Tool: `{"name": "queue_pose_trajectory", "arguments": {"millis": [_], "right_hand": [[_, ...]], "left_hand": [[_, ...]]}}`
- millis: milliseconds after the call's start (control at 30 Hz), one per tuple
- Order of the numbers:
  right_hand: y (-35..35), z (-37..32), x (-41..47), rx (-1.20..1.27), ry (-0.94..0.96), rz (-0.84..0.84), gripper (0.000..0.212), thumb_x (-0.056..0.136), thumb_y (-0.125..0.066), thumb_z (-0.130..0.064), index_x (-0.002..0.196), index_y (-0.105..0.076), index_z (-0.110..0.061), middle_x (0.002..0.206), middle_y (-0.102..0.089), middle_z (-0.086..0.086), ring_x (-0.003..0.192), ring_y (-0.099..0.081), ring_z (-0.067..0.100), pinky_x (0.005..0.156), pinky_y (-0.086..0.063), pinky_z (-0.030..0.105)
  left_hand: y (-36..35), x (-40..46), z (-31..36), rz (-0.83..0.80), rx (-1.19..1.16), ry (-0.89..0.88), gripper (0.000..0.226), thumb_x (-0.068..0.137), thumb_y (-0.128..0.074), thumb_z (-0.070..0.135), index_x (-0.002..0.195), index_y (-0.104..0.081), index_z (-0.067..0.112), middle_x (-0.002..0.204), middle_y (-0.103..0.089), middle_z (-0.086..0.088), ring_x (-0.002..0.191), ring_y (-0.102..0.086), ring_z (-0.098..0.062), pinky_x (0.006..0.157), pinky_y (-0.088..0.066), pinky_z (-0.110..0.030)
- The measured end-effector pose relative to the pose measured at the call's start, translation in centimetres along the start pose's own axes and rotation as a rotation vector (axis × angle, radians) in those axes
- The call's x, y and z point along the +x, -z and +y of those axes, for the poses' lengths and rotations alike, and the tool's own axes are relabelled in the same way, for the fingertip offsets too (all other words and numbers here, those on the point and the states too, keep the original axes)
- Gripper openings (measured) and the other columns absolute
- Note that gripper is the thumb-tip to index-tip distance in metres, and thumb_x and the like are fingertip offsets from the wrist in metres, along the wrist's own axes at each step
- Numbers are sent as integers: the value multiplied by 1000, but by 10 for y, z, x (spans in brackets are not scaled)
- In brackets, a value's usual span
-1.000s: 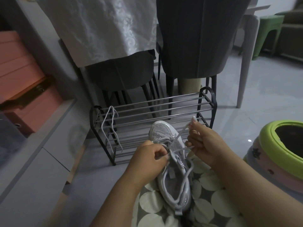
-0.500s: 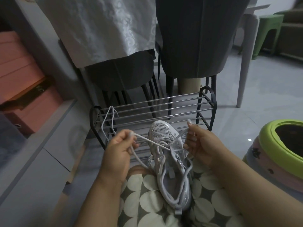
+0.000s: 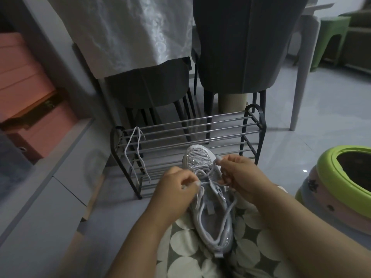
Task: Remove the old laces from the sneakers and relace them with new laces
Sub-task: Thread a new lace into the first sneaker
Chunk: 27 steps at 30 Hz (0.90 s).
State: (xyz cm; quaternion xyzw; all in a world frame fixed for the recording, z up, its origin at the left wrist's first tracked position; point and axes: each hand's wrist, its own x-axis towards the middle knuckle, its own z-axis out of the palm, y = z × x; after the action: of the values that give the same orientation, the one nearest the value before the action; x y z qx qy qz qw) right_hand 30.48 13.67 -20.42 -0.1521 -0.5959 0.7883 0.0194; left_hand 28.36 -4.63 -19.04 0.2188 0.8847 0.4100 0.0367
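Observation:
A white sneaker point(image 3: 212, 221) lies on my lap, toe pointing away from me, on dotted green fabric. Its pale lace point(image 3: 202, 174) crosses the upper eyelets. My left hand point(image 3: 176, 187) pinches one strand of that lace at the shoe's left side. My right hand point(image 3: 239, 177) pinches the other strand at the shoe's right side, near the toe. A second loose white lace point(image 3: 136, 149) hangs over the left end of the metal shoe rack point(image 3: 200, 125).
Beyond my knees stands the black and chrome shoe rack, with two dark chairs point(image 3: 241, 57) and a white tablecloth point(image 3: 128, 31) behind it. A green-rimmed round tub point(image 3: 337, 177) sits at the right. A grey cabinet point(image 3: 40, 197) runs along the left.
My left hand, which had pulled its strand out to the left, has come back in against the shoe. My right hand has dropped slightly toward the eyelets.

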Motion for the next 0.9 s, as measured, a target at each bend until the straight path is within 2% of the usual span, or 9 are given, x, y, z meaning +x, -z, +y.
{"name": "queue_pose_trajectory", "arguments": {"millis": [167, 267, 367, 533, 667, 733, 767, 900], "right_hand": [[-1, 0, -3, -124, 45, -20, 19, 88, -64, -19, 84, -57, -2, 52, -54, 1, 43, -47, 10, 48, -48, 24], [-2, -2, -4, -21, 26, -34, 19, 92, -58, -16, 80, -57, -2, 46, -44, -1, 39, -38, 10, 43, -43, 22], [-1, -2, -2, 138, -7, -52, 22, 95, -50, -9, 73, -51, -5, 49, -37, 1, 41, -31, 12, 39, -40, 22], [0, 5, 4, 244, -41, -74, 26, 96, -47, -8, 71, -49, -5, 52, -41, 4, 41, -36, 13, 37, -40, 21], [1, 5, 5, 243, -51, -64, 23, 97, -47, -9, 74, -51, -4, 54, -43, 4, 41, -38, 12, 36, -41, 21], [2, 6, 6, 243, -62, -57, 23, 97, -47, -10, 74, -50, -4, 52, -43, 4, 41, -38, 12, 36, -41, 22], [2, 6, 6, 238, -67, -49, 24, 96, -48, -10, 73, -49, -5, 51, -43, 4, 41, -38, 12, 36, -40, 22], [1, 5, 6, 149, -51, -34, 28, 94, -53, -12, 67, -50, -8, 51, -40, 3, 40, -34, 13, 35, -37, 20]], "left_hand": [[-14, 4, 4, -20, 89, -30, 4, 84, -65, 34, 88, -65, 35, 90, -49, 11, 81, -50, -1, 70, -39, -16], [-14, 5, 6, 4, 80, -24, 10, 85, -64, 34, 93, -61, 38, 89, -47, 12, 78, -48, -2, 67, -38, -15], [-15, 6, 8, 4, 117, -26, 12, 86, -63, 34, 93, -57, 41, 87, -45, 12, 77, -48, -4, 66, -39, -20], [-16, 9, 4, -9, 107, -10, 9, 86, -63, 31, 90, -58, 36, 87, -46, 11, 74, -47, -3, 66, -38, -17], [-17, 10, 3, 48, 87, -21, 13, 85, -65, 29, 89, -53, 35, 87, -46, 12, 72, -46, -3, 63, -36, -19], [-18, 11, 2, 49, 90, -20, 7, 86, -64, 30, 86, -56, 32, 89, -47, 12, 72, -48, -2, 63, -36, -16], [-18, 11, 2, 37, 108, -19, 4, 87, -62, 32, 85, -59, 30, 90, -48, 12, 74, -49, -1, 65, -37, -15], [-21, 14, -3, -19, 173, -19, 14, 91, -57, 36, 90, -66, 25, 92, -47, 9, 81, -51, -5, 73, -38, -20]]}}
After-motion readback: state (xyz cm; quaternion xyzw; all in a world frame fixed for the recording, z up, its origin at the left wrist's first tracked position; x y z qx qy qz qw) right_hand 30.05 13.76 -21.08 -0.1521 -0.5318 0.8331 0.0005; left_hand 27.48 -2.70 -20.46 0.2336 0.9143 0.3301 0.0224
